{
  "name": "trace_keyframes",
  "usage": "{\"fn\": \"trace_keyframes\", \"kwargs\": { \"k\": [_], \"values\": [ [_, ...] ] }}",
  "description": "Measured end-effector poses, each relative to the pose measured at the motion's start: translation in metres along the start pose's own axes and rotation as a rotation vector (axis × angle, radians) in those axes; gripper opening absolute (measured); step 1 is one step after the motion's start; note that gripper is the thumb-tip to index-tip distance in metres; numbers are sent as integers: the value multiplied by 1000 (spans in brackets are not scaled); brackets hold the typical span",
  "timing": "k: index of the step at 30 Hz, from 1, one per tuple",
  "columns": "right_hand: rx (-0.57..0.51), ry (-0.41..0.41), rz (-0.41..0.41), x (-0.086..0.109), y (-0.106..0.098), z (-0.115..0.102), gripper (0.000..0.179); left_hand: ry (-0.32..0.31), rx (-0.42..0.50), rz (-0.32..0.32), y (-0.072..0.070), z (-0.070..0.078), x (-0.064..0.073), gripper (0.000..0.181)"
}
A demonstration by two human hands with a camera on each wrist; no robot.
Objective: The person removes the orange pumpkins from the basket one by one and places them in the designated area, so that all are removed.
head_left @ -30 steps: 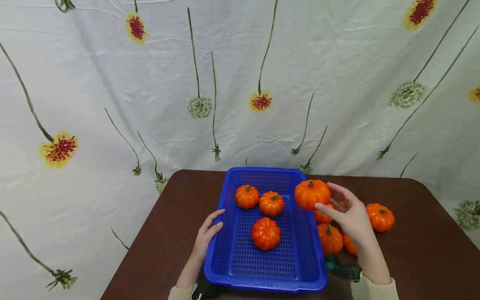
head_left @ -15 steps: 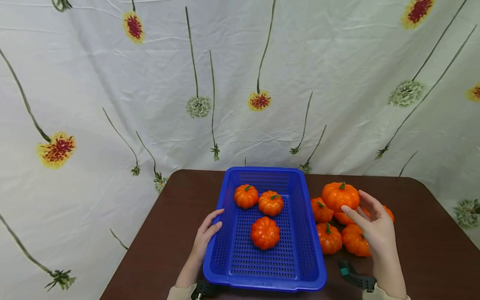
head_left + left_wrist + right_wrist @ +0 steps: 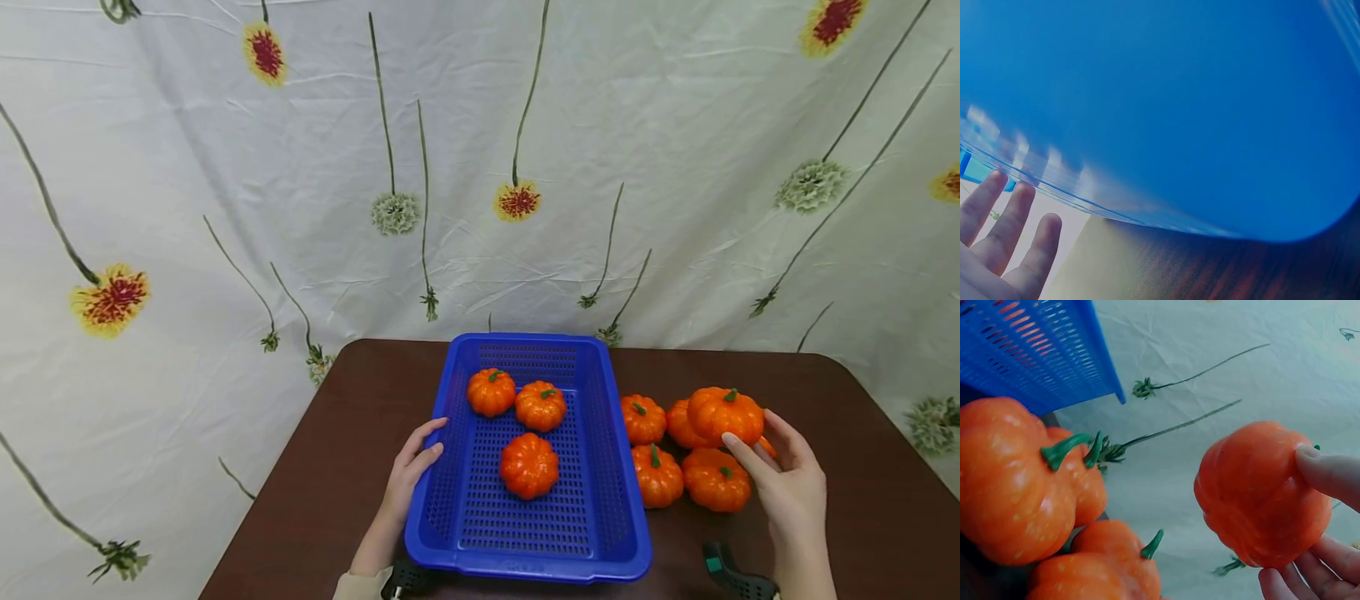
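A small orange pumpkin (image 3: pixel 724 414) with a green stem is held by my right hand (image 3: pixel 795 483), thumb on one side and fingers on the other. It hangs above several other pumpkins (image 3: pixel 716 481) on the table right of the basket. In the right wrist view, the held pumpkin (image 3: pixel 1260 497) is apart from the stemmed pumpkins (image 3: pixel 1007 481) at lower left. The blue plastic basket (image 3: pixel 555 569) has 3 pumpkins (image 3: pixel 529 467) inside. My left hand (image 3: pixel 405 479) touches the basket's left side with extended fingers. In the left wrist view, fingertips (image 3: pixel 1022 190) meet the wall.
The dark brown table (image 3: pixel 315 483) has rounded back corners. A white cloth (image 3: pixel 480 275) with printed flowers hangs behind it. One pumpkin on the table is mostly hidden behind my right hand. A black strap (image 3: pixel 738 575) sits at my right wrist.
My right hand has carried the held pumpkin from above the basket's right rim rightward and lower, over the pumpkins on the table. The left hand and basket stay put.
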State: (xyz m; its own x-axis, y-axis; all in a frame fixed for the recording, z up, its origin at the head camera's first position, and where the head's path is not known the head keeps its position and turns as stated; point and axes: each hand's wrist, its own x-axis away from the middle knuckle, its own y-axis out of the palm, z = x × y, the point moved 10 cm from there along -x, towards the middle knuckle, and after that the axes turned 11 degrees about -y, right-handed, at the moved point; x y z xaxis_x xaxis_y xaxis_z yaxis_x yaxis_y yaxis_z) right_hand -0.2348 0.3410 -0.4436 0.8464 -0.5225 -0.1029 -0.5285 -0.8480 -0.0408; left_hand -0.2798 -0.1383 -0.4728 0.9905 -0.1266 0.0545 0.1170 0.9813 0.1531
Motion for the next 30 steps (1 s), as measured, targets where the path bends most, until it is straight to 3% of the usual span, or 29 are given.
{"fn": "trace_keyframes", "kwargs": {
  "k": [5, 8, 15, 25, 30],
  "values": [
    [-4, 20, 96, -4, -17, 21, 75, 2, 7, -3, 0, 1, 0, 40],
    [-25, -8, 142, -17, -31, 46, 78, -1, 8, -1, 0, 1, 0, 40],
    [-77, 30, 224, -37, -63, 97, 84, -2, 14, -11, 0, 0, 0, 40],
    [-192, 80, 243, -29, -79, 103, 82, -1, 7, -7, 0, 0, 0, 40],
    [-222, 112, 216, -16, -79, 92, 80, -8, 7, -3, 0, 0, 0, 40]
  ]
}}
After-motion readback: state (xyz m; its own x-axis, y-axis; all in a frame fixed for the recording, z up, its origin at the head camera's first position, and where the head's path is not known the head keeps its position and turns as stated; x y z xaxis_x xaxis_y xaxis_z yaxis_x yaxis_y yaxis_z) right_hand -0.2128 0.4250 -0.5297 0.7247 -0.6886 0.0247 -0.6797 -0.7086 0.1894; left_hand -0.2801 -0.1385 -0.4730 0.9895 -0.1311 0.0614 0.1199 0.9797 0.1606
